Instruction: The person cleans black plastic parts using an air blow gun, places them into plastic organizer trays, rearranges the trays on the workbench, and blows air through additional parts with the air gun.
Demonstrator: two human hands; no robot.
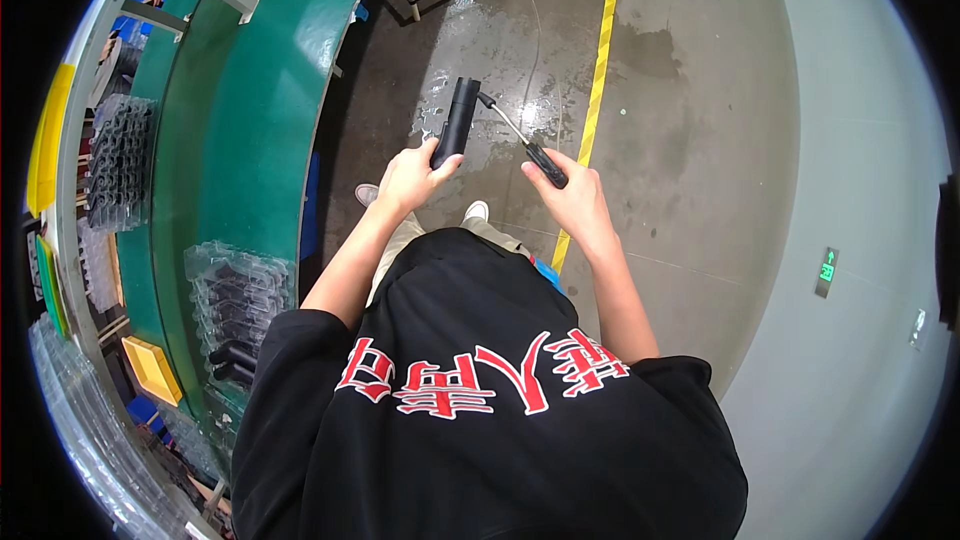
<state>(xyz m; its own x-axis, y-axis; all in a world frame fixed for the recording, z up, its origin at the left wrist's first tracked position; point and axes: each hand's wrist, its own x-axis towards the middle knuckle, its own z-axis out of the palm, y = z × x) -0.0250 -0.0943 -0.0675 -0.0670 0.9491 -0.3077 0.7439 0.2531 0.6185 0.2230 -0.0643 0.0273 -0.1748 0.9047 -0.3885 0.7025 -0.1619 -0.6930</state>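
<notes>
Wearing a black shirt (480, 420) with red print. Gripping a matte black cylinder (455, 122) by its lower end in the left hand (410, 178), upright over wet grey floor (680, 120); pinching a thin black-handled tool (520, 140) in the right hand (570, 202), tip touching the cylinder. Curving alongside at left, a green conveyor (250, 110) carrying clear trays (235, 290).

Both bare forearms extended forward, elbows bent. Left hand (410, 178) fingers curled shut in grip, thumb up. Right hand (572, 198) closed in fist grip, wrist angled inward, hands near, apart
</notes>
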